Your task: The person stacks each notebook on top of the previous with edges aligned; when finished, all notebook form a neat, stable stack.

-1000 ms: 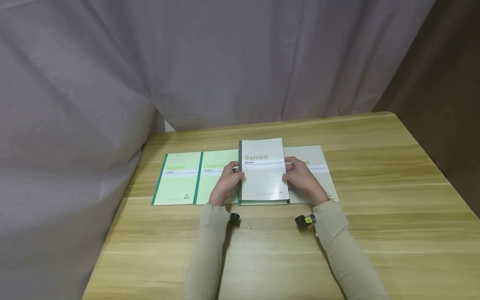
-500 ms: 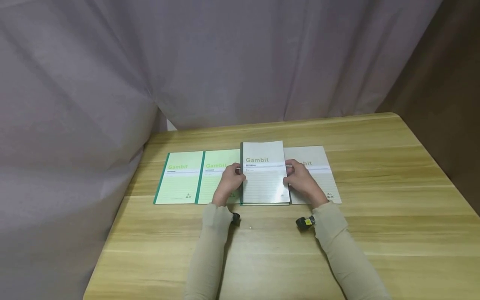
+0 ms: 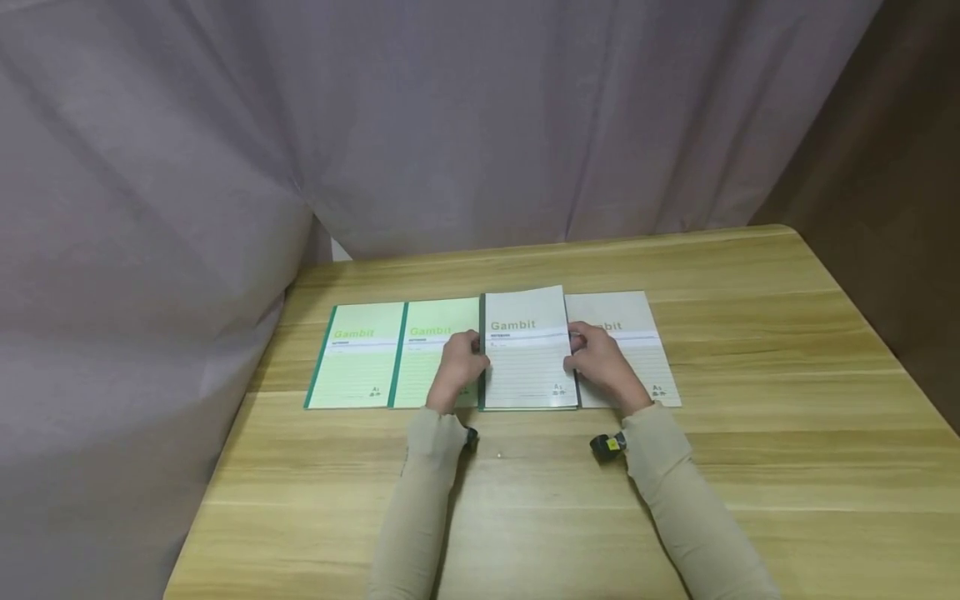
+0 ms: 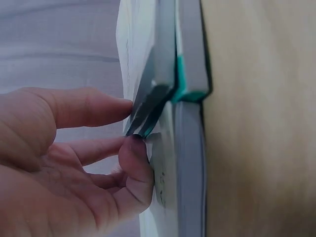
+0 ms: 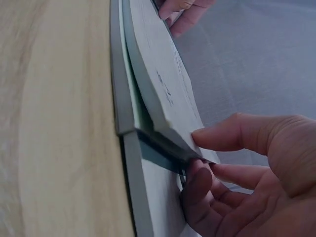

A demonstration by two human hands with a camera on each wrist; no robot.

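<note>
Head view: grey notebook point(image 3: 528, 350) lies on the table point(image 3: 750, 433), atop a row of notebooks, long axis running away from the person. Left hand point(image 3: 459, 367) pinches its spine edge, right hand point(image 3: 603, 365) its open edge; both equally near, fingers curled.
</note>
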